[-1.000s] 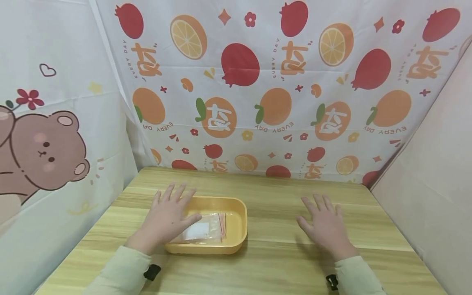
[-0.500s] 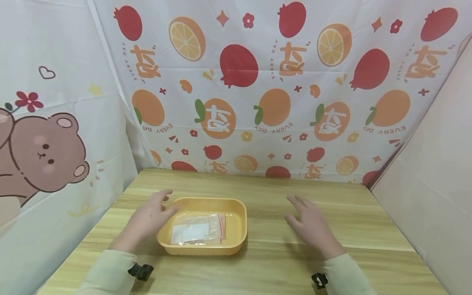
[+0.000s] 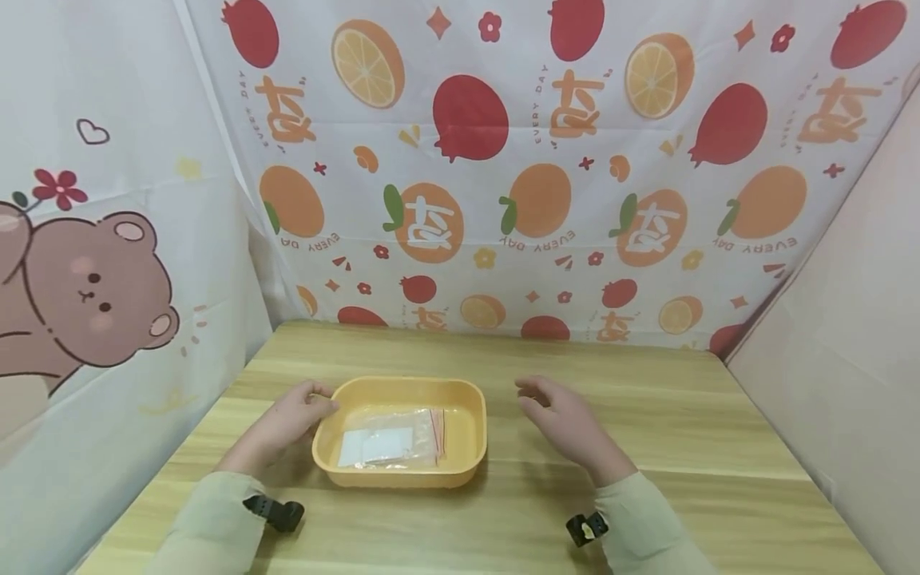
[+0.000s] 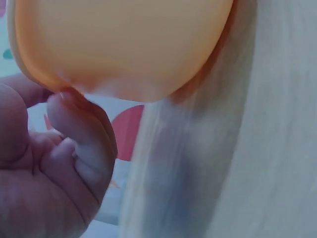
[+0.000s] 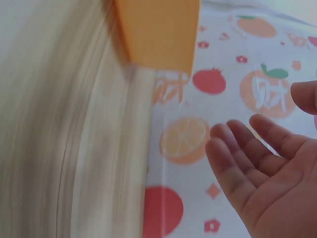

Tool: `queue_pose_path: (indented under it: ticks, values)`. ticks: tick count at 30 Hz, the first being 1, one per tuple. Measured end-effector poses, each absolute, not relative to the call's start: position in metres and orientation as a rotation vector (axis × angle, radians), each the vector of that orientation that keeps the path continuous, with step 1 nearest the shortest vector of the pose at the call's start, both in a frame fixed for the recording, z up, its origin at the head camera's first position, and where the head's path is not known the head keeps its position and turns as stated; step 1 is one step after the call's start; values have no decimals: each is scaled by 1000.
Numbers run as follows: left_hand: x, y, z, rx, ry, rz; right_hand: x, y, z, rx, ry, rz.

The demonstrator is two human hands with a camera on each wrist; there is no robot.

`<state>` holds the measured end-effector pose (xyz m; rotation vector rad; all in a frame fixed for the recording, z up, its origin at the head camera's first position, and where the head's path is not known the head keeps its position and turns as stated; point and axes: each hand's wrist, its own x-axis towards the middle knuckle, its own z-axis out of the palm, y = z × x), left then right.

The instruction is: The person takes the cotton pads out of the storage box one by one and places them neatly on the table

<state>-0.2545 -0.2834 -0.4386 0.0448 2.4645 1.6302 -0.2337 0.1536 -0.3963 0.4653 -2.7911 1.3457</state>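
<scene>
A yellow plastic tray (image 3: pixel 470 435) sits on the wooden table, left of centre. Inside it lies a clear zip bag (image 3: pixel 391 441) with a red seal line and white paper in it. My left hand (image 3: pixel 305 403) is at the tray's left rim, fingers curled against the outer wall and thumb at the edge. In the left wrist view the curled fingers (image 4: pixel 81 124) touch the tray (image 4: pixel 124 44) just under its rim. My right hand (image 3: pixel 549 403) hovers right of the tray, apart from it, holding nothing. Its fingers (image 5: pixel 247 148) are relaxed, and the tray (image 5: pixel 158 34) stands some way off.
The wooden table (image 3: pixel 647 431) is closed in by a fruit-print cloth (image 3: pixel 503 160) at the back, a bear-print cloth (image 3: pixel 93 287) on the left and a plain pink wall (image 3: pixel 848 319) on the right. Black straps sit on both wrists.
My left hand has come off the bag and slid to the tray's left rim, curling there. My right hand has moved left toward the tray, its fingers loosening.
</scene>
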Motion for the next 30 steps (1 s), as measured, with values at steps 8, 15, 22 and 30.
queue_pose_path:
  ticks: [8,15,22,30]
  values:
    - [-258,-293,-459,137,2222,1924,-240,111,-388,563,-2835,1655]
    - [-260,-294,-470,228,2121,2020,-247,79,-389,716,-2925,1605]
    - [-260,-293,-475,245,2098,2040,-259,50,-393,812,-2978,1612]
    - [-261,-292,-473,230,2106,2033,-270,31,-403,741,-3017,1581]
